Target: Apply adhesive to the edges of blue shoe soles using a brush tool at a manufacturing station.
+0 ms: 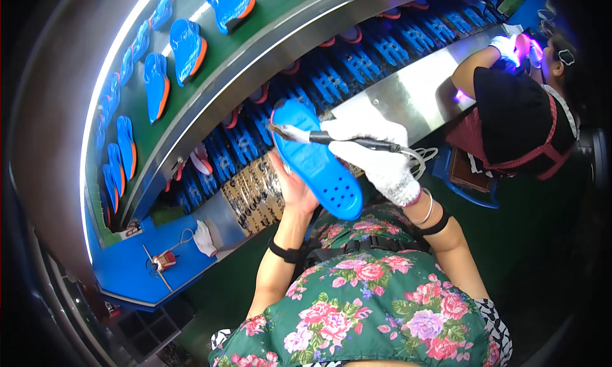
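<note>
My left hand [295, 187], bare, supports a bright blue shoe insole [310, 151] from beneath and along its left side. The insole is tilted, and several small holes pierce its near end. In a white knitted glove, my right hand [381, 153] grips a brush [322, 137] by its black handle. The brush's bristles lie at the far left edge of the insole. A pale cord [421, 157] loops out by the brush's rear end, next to my right wrist.
Blue insoles with orange edges [188, 51] lie on a green conveyor [223, 45] at the upper left. Under it runs a rack of blue pieces [363, 64]. A glove [204, 238] and a small red device [164, 260] rest on the blue table [127, 274]. A co-worker [523, 112] sits at right.
</note>
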Demonstrator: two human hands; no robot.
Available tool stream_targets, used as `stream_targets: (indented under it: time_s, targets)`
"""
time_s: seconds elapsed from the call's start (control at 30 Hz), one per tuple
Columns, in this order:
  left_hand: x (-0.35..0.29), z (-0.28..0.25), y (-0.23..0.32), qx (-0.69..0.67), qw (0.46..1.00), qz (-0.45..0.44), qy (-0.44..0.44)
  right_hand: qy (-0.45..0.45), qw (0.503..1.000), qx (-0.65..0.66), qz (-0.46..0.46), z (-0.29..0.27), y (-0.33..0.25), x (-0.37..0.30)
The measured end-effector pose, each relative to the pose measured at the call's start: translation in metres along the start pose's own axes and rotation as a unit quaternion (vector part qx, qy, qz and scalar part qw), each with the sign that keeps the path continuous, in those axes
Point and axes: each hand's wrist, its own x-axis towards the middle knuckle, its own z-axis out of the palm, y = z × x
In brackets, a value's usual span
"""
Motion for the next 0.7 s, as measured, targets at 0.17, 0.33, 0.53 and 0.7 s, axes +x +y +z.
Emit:
stream_targets:
  time_s: [0.17,0.33,0.53,0.7]
  targets:
    - [0.015,0.017,-0.005,-0.012,0.993,0.041,-0.111,0.0,0.999,-0.037,-0.007,-0.005,0.003,0.005]
    - [0.024,0.04,-0.021,-0.012,0.99,0.063,-0.122,-0.009,0.97,-0.198,-0.141,-0.008,0.002,0.011]
    - [0.029,0.041,-0.03,0.22,0.967,0.104,0.072,-0.05,0.883,-0.362,-0.294,-0.002,0.004,0.009]
    - [0.025,0.038,-0.021,0.187,0.975,0.071,0.097,-0.033,0.892,-0.347,-0.288,0.004,0.002,0.008]
